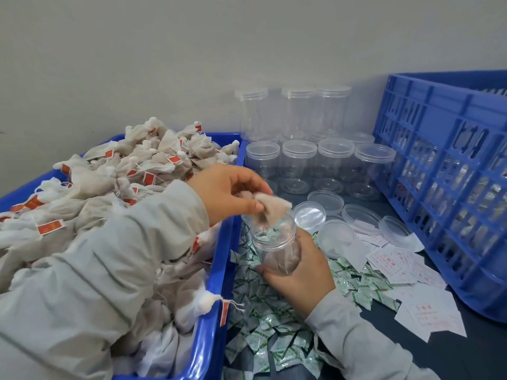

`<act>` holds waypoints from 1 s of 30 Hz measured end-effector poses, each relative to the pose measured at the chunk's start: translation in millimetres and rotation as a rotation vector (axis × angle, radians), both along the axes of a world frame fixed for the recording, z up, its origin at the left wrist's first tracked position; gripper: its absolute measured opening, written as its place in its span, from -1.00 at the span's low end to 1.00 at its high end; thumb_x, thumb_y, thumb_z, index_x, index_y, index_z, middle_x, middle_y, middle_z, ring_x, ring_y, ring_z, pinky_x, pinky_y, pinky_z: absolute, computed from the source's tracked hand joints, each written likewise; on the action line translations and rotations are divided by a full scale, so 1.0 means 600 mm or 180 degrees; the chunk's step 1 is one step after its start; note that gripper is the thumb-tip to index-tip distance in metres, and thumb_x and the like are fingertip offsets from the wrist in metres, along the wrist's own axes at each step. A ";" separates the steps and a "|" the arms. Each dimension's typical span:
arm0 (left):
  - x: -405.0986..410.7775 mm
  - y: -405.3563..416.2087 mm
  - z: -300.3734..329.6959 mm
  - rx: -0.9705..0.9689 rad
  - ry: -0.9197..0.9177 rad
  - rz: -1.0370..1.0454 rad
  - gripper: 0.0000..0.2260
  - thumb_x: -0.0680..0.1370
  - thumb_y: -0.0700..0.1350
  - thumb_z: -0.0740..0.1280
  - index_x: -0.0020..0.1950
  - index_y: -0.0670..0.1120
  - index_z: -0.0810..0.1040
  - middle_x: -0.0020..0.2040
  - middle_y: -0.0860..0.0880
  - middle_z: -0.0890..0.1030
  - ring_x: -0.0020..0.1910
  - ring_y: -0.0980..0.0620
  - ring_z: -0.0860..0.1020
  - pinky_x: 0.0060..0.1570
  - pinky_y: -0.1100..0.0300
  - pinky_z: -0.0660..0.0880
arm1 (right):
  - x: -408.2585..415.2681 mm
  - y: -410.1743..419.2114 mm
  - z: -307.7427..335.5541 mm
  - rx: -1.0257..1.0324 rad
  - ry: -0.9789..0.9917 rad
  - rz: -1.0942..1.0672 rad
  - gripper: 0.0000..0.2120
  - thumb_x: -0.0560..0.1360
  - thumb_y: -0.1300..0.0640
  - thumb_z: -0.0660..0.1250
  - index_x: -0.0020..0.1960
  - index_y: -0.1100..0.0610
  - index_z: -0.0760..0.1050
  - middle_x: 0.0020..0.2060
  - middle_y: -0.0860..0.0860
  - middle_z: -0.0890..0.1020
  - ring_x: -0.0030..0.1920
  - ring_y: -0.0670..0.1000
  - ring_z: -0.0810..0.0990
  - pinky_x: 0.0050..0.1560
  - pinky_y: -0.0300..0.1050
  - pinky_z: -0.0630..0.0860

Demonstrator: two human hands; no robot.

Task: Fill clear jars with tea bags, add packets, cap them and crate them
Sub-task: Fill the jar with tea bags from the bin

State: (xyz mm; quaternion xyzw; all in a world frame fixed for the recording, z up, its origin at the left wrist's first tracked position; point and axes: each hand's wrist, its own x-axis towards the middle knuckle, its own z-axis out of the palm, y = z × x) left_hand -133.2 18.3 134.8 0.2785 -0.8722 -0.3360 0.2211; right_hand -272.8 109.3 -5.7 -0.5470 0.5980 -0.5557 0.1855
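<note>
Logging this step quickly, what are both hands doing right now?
Left hand: pinching a tea bag at the mouth of the clear jar.
Right hand: gripping that jar around its lower body.

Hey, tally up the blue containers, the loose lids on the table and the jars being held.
Blue containers: 2 (tea bag bin, crate)
Loose lids: 5
Jar held in right hand: 1
Total: 8

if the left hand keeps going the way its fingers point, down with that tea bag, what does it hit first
Most likely the open mouth of the clear jar that the right hand grips; the left hand holds the tea bag right above its rim.
</note>
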 end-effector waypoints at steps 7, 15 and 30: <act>-0.022 0.020 -0.015 -0.1519 -0.1616 -0.0041 -0.79 0.46 -0.10 0.37 0.05 0.13 0.64 -0.04 0.17 0.58 -0.06 0.16 0.51 -0.02 0.45 0.38 | -0.004 -0.008 -0.002 0.0093 0.0141 -0.0105 -0.48 0.15 0.06 0.51 0.07 -0.04 0.44 -0.09 0.00 0.59 -0.06 0.06 0.58 -0.03 0.07 0.54; -0.043 0.032 -0.016 -0.1654 -0.2865 -0.0524 -0.68 0.58 -0.22 0.12 0.27 -0.01 0.50 0.24 0.00 0.50 0.22 -0.06 0.41 0.21 0.11 0.35 | 0.001 0.007 0.007 -0.0155 0.0843 -0.0528 -0.36 0.18 0.03 0.52 0.22 0.16 0.47 -0.03 0.01 0.58 -0.01 0.04 0.53 0.05 -0.01 0.50; 0.007 -0.006 0.022 -0.0803 -0.0978 0.0744 -0.53 0.48 -0.44 0.11 0.03 0.06 0.61 -0.17 0.16 0.57 -0.17 0.29 0.54 -0.14 0.47 0.45 | -0.001 0.005 0.003 0.0174 0.0268 -0.0407 -0.34 0.15 -0.01 0.60 0.17 -0.07 0.40 0.04 -0.08 0.56 0.06 -0.04 0.55 0.14 -0.06 0.49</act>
